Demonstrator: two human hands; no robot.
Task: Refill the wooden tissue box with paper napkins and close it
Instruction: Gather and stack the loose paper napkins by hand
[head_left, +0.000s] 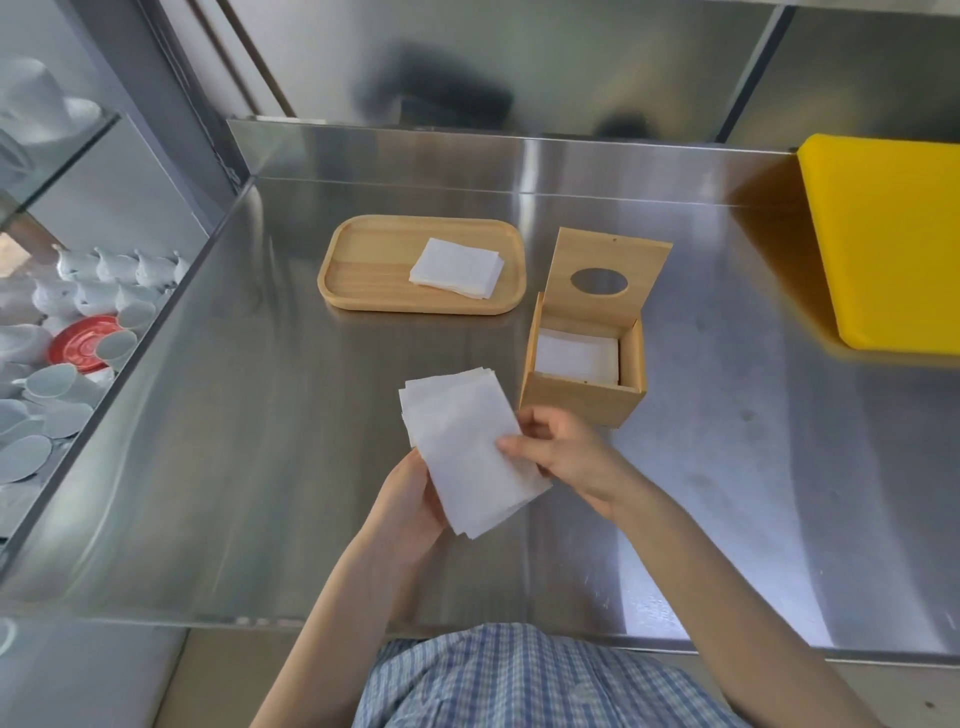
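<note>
The wooden tissue box (582, 397) stands on the steel counter (727, 493), right of centre, just beyond my right hand. Its hinged lid (608, 283) is raised and leans back, the oval slot facing me. Inside, white napkins (576, 356) lie flat at the bottom; the box is not full to the rim.

I hold a stack of paper napkins (465, 452) above the counter, just left of the box and apart from it. The stack is tilted, its sheets slightly fanned at the upper edge. My left hand (410, 499) supports it from beneath, fingers closed around its lower left edge; most of that hand is hidden by the paper. My right hand (561, 457) grips the right edge of the stack, thumb on top, fingers curled behind.

Further back, left of the box and apart from it, a wooden tray (358, 275) rests on the counter. A smaller pile of napkins (457, 267) lies on its right half.

A yellow cutting board (893, 239) lies at the far right of the counter, well apart from the box. To the left, behind a glass panel, white cups (104, 280) and a red lid (78, 345) are stored on a lower level. My checked blue shirt (519, 680) shows at the bottom edge.
</note>
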